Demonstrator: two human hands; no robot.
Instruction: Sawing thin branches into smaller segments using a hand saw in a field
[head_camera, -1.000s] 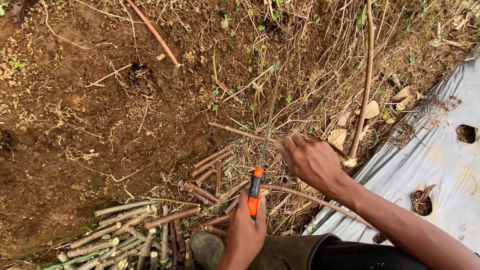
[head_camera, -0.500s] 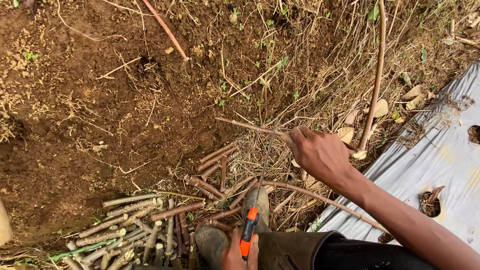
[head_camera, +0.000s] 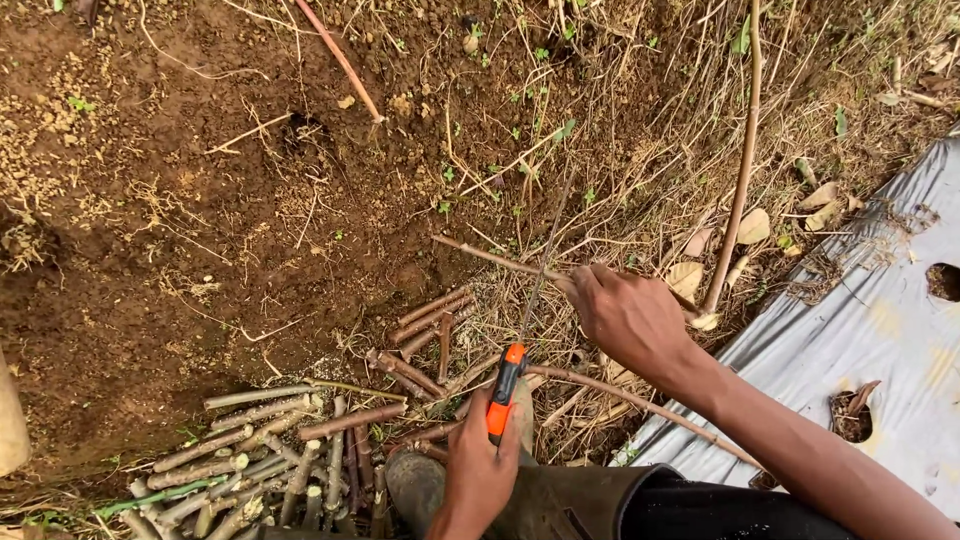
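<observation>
My left hand (head_camera: 478, 468) grips the orange handle of a small hand saw (head_camera: 507, 375), whose thin blade runs up and away across a thin brown stem (head_camera: 490, 257). My right hand (head_camera: 625, 315) is closed on that stem just right of the blade, holding it level above the soil. The stem's free end sticks out to the left. Below the hands lies a pile of cut stem pieces (head_camera: 270, 455). A few shorter reddish pieces (head_camera: 432, 320) lie beside the blade.
My dark rubber boot (head_camera: 420, 490) stands near the bottom edge among the sticks. Grey plastic mulch sheet (head_camera: 880, 330) with round holes covers the right side. A long upright stalk (head_camera: 742, 160) rises in dry grass. Bare brown soil (head_camera: 180, 200) fills the left.
The saw has been pushed forward again after being drawn back toward me, its blade crossing the stem. My right hand keeps its hold on the stem.
</observation>
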